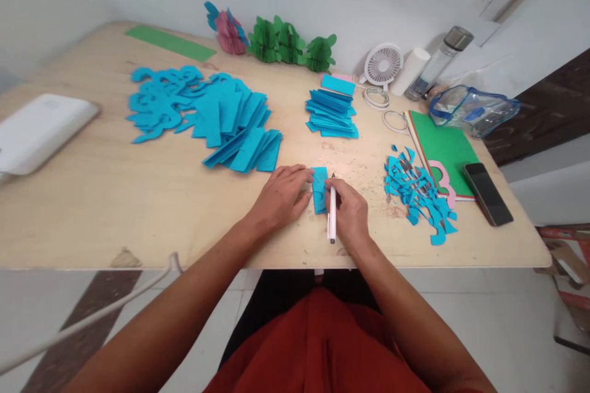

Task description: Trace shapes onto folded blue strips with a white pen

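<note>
A small blue paper rectangle (319, 199) lies on the table between my hands, with faint curved lines on it. My left hand (286, 192) rests at its left edge, fingers stretched out and touching or very near the paper. In my right hand (351, 207) is a white pen (332, 215), gripped at the paper's right side. The pen's dark tip points away from me, and my right fingertips meet the paper's edge. Beyond it sits a stack of blue paper rectangles (330, 113).
At the left are cut blue curved shapes (161, 98) and folded blue strips (249, 147). Blue scraps (417, 190) lie at the right, near a green pad (447, 147) and a phone (487, 193). Green paper crafts (290, 43), a fan (383, 64) and a bottle (436, 67) stand behind.
</note>
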`<state>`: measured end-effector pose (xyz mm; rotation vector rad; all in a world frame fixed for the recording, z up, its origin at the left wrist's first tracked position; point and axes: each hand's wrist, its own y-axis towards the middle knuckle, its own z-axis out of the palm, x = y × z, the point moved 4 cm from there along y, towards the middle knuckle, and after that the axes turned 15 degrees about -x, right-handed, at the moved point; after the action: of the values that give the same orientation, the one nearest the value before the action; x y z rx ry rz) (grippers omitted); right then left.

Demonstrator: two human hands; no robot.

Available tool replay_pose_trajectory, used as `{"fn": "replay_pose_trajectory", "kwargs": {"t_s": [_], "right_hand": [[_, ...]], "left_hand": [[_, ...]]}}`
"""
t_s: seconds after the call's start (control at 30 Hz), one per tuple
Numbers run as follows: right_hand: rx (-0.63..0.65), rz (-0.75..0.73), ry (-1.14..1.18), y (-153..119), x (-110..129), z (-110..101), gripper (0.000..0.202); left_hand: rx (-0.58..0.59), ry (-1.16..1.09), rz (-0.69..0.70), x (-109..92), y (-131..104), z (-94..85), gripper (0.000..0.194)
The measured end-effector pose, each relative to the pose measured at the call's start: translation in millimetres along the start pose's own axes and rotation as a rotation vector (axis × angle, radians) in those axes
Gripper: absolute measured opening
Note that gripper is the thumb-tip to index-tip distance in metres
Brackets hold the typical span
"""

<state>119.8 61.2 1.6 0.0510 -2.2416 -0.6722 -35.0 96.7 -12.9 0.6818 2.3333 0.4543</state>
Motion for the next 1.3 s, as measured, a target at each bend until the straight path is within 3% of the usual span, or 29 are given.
{"fn": "replay_pose_trajectory", "kwargs": {"t_s": [1.3], "right_hand": [[-0.033,-0.142,-0.081,-4.1,5.6,0.8,0.026]], "left_hand": [[-0.005,-0.009,-0.003,0.1,-0.6,-0.8,0.031]]}}
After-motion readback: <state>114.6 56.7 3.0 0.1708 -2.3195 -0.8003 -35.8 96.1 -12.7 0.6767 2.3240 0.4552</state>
